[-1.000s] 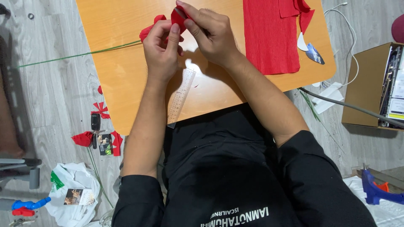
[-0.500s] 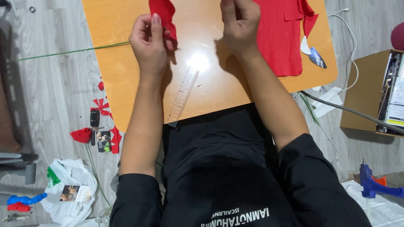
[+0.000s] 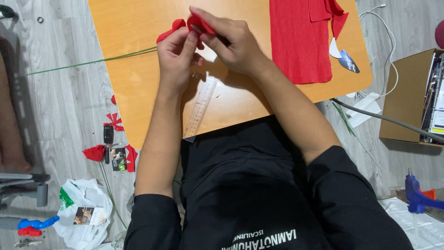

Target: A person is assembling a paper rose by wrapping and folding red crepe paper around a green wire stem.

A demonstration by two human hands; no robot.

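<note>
Both hands pinch a small folded red crepe paper piece point(image 3: 192, 25) above the orange wooden board point(image 3: 138, 78): left hand point(image 3: 178, 55) fingers pressed on it, right hand point(image 3: 231, 44) gripping its top. Clear plastic ruler point(image 3: 200, 109) just below.

The person wears a black top whose sleeves are pushed up to the elbows, leaving both forearms bare. White block lettering runs across the chest at the lower middle of the frame. The left hand point(image 3: 178, 58) and right hand point(image 3: 236, 44) are bare, without rings or a watch.

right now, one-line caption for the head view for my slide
Both hands, left and right, pinch a red paper piece over an orange board, ruler beneath, red crepe sheet beside.
</note>
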